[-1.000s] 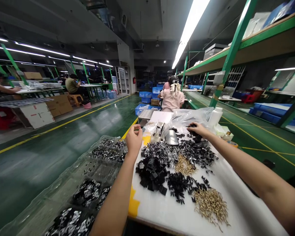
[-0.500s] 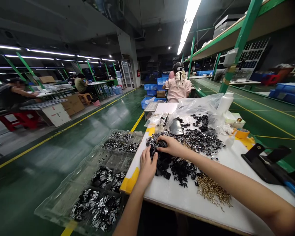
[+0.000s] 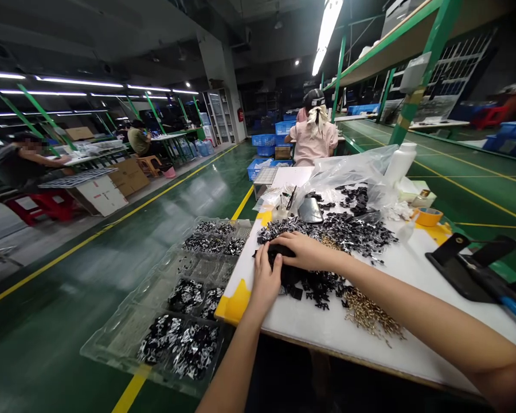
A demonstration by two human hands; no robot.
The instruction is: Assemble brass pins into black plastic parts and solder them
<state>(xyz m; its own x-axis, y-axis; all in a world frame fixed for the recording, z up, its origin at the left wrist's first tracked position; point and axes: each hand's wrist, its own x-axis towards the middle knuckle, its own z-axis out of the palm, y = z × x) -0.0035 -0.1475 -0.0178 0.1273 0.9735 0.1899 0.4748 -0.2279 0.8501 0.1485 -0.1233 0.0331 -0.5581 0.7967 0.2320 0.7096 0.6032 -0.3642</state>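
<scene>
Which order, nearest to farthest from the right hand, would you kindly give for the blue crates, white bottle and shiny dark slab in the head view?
1. Shiny dark slab: on the table, just beyond the right hand.
2. White bottle: toward the table's far right.
3. Blue crates: past the table's far end.

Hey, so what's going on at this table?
A person's bare left hand and right hand meet around something black, too hidden to identify, above a white tabletop. Small gold-coloured metal parts lie heaped nearer the front edge. A clear plastic compartment tray holds black-and-silver parts alongside.
</scene>
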